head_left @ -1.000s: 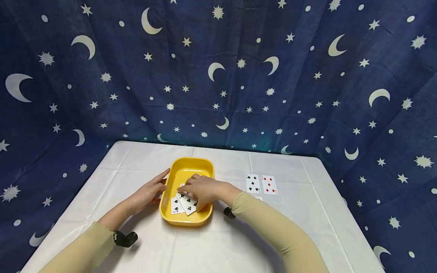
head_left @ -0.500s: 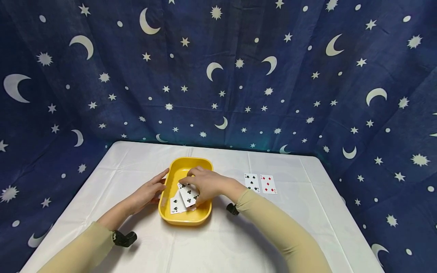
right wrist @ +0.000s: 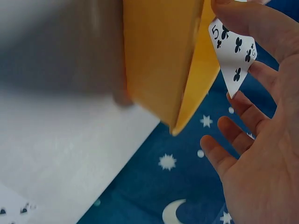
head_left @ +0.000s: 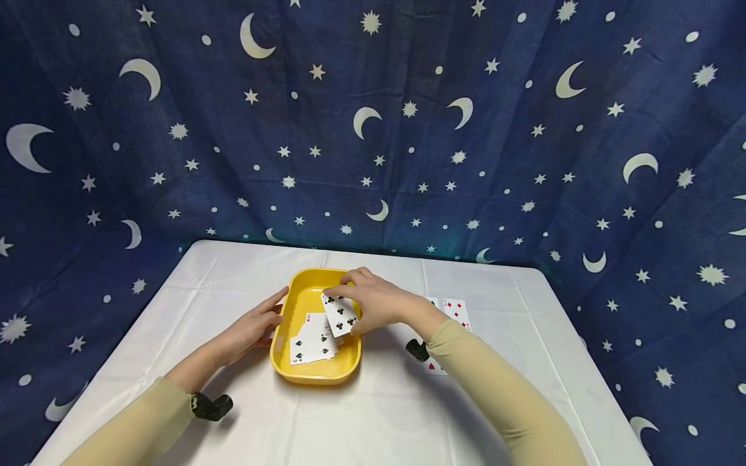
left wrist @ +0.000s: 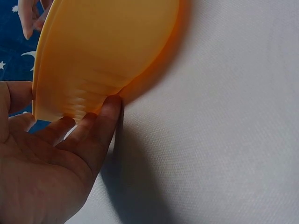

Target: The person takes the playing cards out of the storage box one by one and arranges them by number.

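My right hand (head_left: 381, 301) pinches a five of clubs playing card (head_left: 339, 316) between thumb and fingers. The card is tilted over the right side of the yellow tray (head_left: 317, 373), above several white playing cards (head_left: 309, 346) heaped inside it, a four of spades among them. In the right wrist view, the five of clubs (right wrist: 237, 51) hangs at an angle past the tray wall (right wrist: 156, 60). At the tray's left side, my left hand (head_left: 250, 333) has its fingertips against the outer wall and its thumb at the rim, as the left wrist view shows.
More cards lie face up on the white tablecloth (head_left: 361, 427) to the right: a five of diamonds (head_left: 456, 311), a black-suited card (head_left: 433, 300) mostly behind my right hand, and a heart card (head_left: 434, 368) partly under my forearm. A starry blue curtain (head_left: 326, 129) surrounds the table.
My right hand has lifted the five of clubs off the heap and moved it up and to the right, uncovering the cards beneath. The left hand and tray stay in place.
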Demonstrator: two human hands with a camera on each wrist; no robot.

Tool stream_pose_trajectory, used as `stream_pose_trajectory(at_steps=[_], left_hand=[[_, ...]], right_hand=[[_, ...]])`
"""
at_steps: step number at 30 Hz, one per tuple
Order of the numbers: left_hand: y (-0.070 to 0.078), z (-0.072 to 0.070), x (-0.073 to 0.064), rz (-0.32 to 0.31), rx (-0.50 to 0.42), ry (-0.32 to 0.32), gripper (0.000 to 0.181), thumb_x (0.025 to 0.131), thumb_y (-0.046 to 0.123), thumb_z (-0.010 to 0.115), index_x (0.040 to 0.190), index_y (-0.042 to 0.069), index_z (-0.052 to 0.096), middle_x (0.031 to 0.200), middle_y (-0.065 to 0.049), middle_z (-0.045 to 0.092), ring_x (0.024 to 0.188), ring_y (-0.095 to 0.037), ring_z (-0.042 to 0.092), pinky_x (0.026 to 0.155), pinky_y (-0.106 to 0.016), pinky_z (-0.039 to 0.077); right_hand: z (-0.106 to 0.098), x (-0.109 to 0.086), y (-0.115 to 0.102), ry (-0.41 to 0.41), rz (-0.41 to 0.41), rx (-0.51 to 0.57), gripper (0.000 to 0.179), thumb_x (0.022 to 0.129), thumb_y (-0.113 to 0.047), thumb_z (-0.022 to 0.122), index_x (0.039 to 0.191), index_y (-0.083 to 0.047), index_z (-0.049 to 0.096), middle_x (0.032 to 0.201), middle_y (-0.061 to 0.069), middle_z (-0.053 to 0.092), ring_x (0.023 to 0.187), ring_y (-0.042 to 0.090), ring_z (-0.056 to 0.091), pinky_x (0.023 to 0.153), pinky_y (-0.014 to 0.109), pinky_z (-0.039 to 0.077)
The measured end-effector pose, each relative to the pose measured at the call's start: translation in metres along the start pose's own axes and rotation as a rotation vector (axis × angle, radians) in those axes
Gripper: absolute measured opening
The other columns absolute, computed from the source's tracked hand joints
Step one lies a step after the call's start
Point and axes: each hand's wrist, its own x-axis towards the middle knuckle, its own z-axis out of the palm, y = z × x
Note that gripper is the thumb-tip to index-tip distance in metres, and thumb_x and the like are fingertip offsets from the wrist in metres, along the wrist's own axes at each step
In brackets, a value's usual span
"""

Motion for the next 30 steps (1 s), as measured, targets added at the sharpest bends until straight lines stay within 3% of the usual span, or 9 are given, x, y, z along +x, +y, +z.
stream_pose_trajectory(at_steps=[15,22,30], left_hand=[[0.001,-0.001,0.000,-0.009,0.010,0.002,0.071,0.104,0.018,0.046,0.166,0.029,0.013,0.166,-0.023,0.020,0.137,-0.038,0.046,0.101,-0.048,0.051],[0.000,-0.001,-0.001,0.008,-0.002,-0.011,0.071,0.105,0.018,0.046,0.166,0.027,0.012,0.165,-0.025,0.022,0.133,-0.037,0.050,0.098,-0.046,0.053],[0.000,0.000,0.001,-0.003,-0.007,0.000,0.070,0.105,0.017,0.044,0.166,0.027,0.013,0.164,-0.024,0.024,0.135,-0.037,0.049,0.097,-0.044,0.054]], right_hand=[[-0.018,-0.059,0.046,0.078,0.128,0.017,0.090,0.076,-0.040,0.085,0.155,-0.044,0.042,0.146,-0.003,0.043,0.136,0.018,0.032,0.109,0.044,0.040],[-0.020,-0.091,0.070,0.099,0.188,0.058,0.092,0.076,-0.033,0.084,0.156,-0.042,0.040,0.145,-0.002,0.042,0.136,0.018,0.033,0.103,0.042,0.045],[-0.015,-0.122,0.101,0.115,0.275,0.089,0.093,0.076,-0.033,0.086,0.157,-0.038,0.041,0.147,0.000,0.042,0.138,0.022,0.032,0.105,0.049,0.043]])
